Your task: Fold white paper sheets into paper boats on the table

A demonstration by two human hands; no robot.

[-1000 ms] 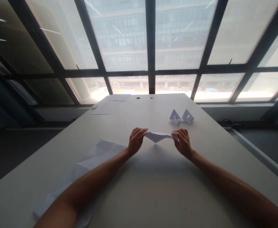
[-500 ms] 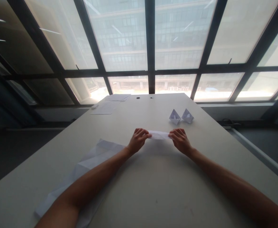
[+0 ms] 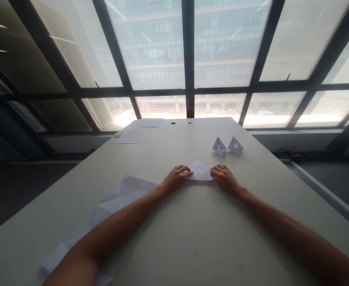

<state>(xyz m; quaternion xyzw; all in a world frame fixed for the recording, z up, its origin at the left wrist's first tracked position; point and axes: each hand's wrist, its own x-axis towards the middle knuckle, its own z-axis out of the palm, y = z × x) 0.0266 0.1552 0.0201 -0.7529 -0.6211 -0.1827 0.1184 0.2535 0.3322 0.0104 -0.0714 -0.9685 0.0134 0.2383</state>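
Note:
A folded white paper [image 3: 200, 171], pointed at its far side, lies at the middle of the white table [image 3: 189, 222]. My left hand [image 3: 178, 176] pinches its left corner, and my right hand [image 3: 223, 177] grips the right corner. Just beyond my right hand stand two folded paper boats, one on the left [image 3: 219, 147] and one on the right [image 3: 235, 146], side by side. Under and beside my left forearm spreads a large creased white sheet [image 3: 114, 206], partly hidden by the arm.
Flat white sheets [image 3: 129, 136] lie at the table's far left, with a small pale item [image 3: 118, 134] at their edge. Two small round holes are near the far edge. Large windows [image 3: 153, 47] rise behind the table.
The folded paper has come down and tilted flatter, so more of its face and its far point show. Both hands have moved slightly nearer, still holding its corners.

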